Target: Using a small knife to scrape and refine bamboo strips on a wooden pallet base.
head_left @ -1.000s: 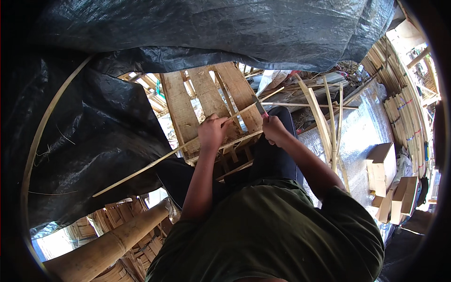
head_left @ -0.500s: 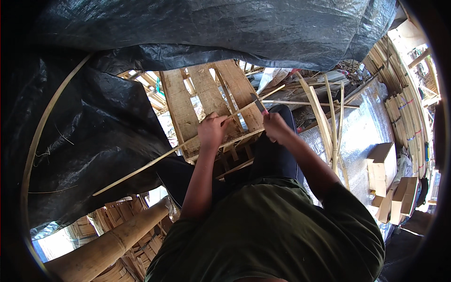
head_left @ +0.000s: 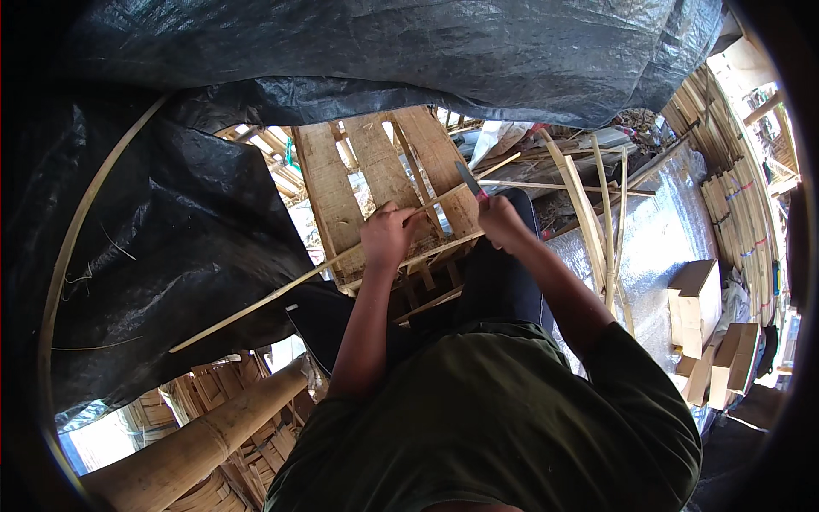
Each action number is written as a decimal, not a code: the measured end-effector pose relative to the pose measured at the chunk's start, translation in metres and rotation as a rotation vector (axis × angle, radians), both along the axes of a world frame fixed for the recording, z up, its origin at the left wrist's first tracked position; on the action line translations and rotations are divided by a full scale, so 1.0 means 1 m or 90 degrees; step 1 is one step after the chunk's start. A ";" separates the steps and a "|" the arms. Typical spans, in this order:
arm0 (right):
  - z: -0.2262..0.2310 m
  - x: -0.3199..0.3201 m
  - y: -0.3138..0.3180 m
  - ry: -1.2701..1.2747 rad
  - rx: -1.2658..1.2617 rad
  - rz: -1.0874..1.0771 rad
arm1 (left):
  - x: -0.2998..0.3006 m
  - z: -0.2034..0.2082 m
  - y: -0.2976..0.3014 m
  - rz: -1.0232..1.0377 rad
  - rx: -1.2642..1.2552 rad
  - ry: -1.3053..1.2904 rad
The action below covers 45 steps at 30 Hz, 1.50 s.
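Observation:
A long thin bamboo strip (head_left: 256, 309) slants from the dark sheet at lower left up across a wooden slat bench (head_left: 375, 158). My left hand (head_left: 388, 232) is closed around the strip near the bench's front edge. In my right hand (head_left: 502, 220), fingers wrapped round its reddish handle, is a knife (head_left: 468, 181). Its grey blade points up and to the left, close to the strip's far part; whether they touch I cannot tell. My knees are against the near side of the bench.
Black plastic sheeting (head_left: 384, 51) hangs over the far side and the left. Split bamboo pieces (head_left: 587, 218) lean beyond my right knee. Cardboard boxes (head_left: 695, 303) stand at right near bundled bamboo strips (head_left: 740, 209). A thick bamboo pole (head_left: 205, 444) lies at lower left.
The knife blade has tilted a little further to the left and up. My left hand keeps its hold on the strip, nearly unmoved.

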State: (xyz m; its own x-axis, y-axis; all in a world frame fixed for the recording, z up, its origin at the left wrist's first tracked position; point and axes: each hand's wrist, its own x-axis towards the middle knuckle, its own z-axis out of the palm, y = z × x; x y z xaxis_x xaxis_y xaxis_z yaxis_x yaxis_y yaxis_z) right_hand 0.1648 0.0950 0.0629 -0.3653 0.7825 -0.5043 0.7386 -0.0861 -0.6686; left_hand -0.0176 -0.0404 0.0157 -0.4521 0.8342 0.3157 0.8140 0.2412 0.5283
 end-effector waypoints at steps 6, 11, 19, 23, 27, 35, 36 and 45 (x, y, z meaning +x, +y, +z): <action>-0.014 0.002 -0.009 -0.023 0.100 -0.002 | -0.002 0.002 0.000 0.000 -0.001 -0.001; -0.013 0.011 0.009 0.075 0.083 -0.116 | 0.000 0.005 0.001 0.002 -0.011 -0.005; -0.001 0.008 -0.010 0.040 -0.020 -0.086 | 0.000 0.006 0.001 0.005 -0.037 0.003; -0.003 0.018 0.026 0.026 -0.081 0.024 | -0.002 0.001 -0.002 0.004 -0.004 -0.004; -0.007 0.005 -0.011 -0.049 -0.028 0.010 | -0.002 -0.001 0.000 0.006 -0.011 -0.003; 0.000 0.010 -0.017 -0.008 0.003 -0.010 | -0.002 -0.001 -0.001 0.006 -0.020 0.017; -0.079 0.054 0.036 -0.048 0.292 0.387 | 0.005 0.003 0.008 -0.013 -0.005 0.005; 0.012 0.012 0.011 0.093 -0.038 -0.168 | -0.006 -0.007 -0.002 0.005 -0.009 -0.008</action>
